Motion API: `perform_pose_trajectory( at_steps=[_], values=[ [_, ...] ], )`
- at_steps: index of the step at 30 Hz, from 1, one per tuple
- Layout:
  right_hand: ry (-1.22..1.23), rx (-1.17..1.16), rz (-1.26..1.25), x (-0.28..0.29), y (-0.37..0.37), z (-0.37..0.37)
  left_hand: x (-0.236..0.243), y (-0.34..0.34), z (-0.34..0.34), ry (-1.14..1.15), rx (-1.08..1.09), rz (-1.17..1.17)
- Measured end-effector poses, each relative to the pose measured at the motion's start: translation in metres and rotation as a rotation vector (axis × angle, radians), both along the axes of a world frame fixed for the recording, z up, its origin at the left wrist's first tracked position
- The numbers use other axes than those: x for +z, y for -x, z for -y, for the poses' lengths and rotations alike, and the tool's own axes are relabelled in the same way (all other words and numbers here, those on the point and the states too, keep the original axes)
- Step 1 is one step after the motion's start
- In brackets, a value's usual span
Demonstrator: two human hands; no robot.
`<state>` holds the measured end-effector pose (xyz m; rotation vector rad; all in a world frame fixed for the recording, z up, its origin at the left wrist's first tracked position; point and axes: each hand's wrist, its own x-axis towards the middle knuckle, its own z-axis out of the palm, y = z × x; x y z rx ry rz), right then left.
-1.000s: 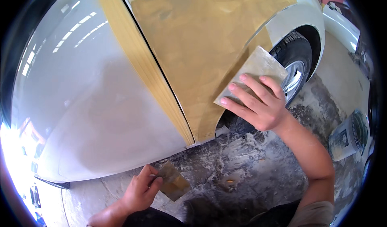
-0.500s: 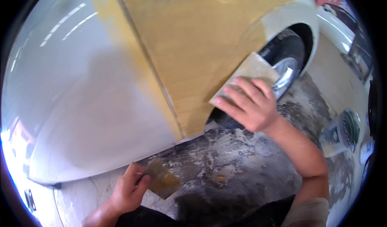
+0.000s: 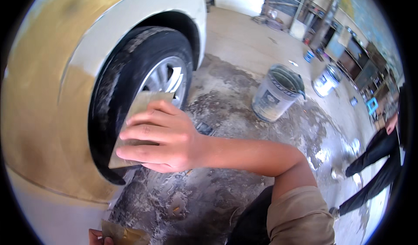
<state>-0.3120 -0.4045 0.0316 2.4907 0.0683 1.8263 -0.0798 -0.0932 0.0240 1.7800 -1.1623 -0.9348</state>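
Observation:
My right hand (image 3: 162, 139) is closed over a flat beige rectangular sheet (image 3: 142, 103), fingers spread along its top face. It is in front of the car's wheel (image 3: 172, 42), overlapping the tyre's lower part and the arch edge. Whether the sheet touches the car, I cannot tell. At the lower edge, my left hand (image 3: 100, 239) pinches a thin brown square piece (image 3: 124, 233) with a yellow patch on it; most of this hand is cut off. On the left curves the white car body, its fender (image 3: 41, 110) coated in yellow-tan filler around the wheel arch.
A bucket (image 3: 276, 99) stands on the wet, stained floor (image 3: 226, 110), with another pail (image 3: 325, 82) behind it. At the right edge stands a person in dark trousers (image 3: 370, 158). Shelving and clutter (image 3: 350, 58) line the far wall, near a small blue stool (image 3: 371, 105).
My view has swung right, so the wheel, buckets and the other person now show more fully. Both hands keep their pieces; the right is still by the wheel arch, the left nearly out of view.

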Motion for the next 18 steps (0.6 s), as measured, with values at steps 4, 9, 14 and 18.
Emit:
perform_pose_trajectory(
  at_steps=[4, 9, 14, 18],
  values=[
    [-0.497, 0.045, -0.170, 0.009, 0.082, -0.005, 0.001, -0.001, 0.032, -0.026, -0.025, -0.090],
    [-1.414, -0.014, 0.253, 0.014, 0.199, -0.042, -0.017, -0.007, 0.045, 0.021, -0.016, -0.482],
    [-1.600, 0.075, 0.903, 0.003, 0.280, -0.062, 0.003, 0.032, 0.070, 0.006, 0.150, -0.613],
    [-1.758, 0.087, 1.105, 0.011, 0.289, -0.041, 0.060, 0.085, 0.101, 0.019, 0.172, -0.795]
  ],
)
